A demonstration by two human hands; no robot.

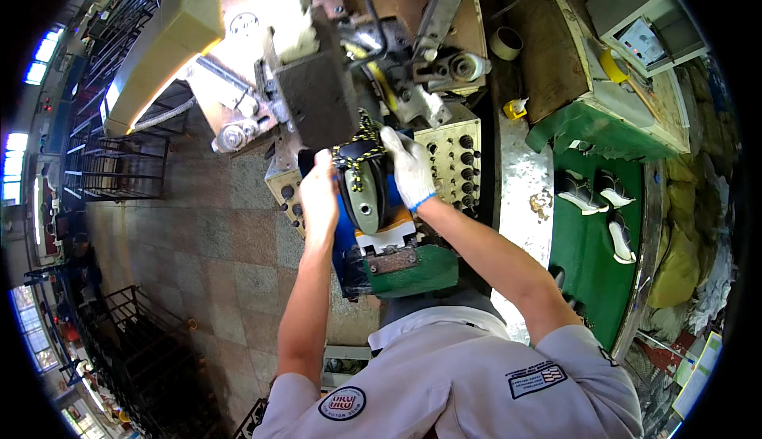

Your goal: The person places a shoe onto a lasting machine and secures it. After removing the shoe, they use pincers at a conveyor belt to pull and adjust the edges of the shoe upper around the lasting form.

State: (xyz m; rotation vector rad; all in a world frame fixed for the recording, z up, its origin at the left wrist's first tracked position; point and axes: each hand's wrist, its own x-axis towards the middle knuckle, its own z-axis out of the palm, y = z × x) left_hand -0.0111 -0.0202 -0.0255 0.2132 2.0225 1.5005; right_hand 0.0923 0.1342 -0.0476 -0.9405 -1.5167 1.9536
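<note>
Together, left hand [320, 193], right hand [410, 171], grip closed around laced shoe [360, 152], green tray [586, 284], 3 shoes [586, 199] inside

The person's left hand [321, 197] and white-gloved right hand [411, 171] flank a dark shoe [356, 152] with yellow-flecked laces [356, 175] at a machine [316, 86]; three more shoes [621, 238] lie on a green surface [583, 280].

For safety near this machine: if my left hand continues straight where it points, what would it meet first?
Your left hand would probably meet the dark machine block first, though depth is unclear; it might pass beneath.
</note>
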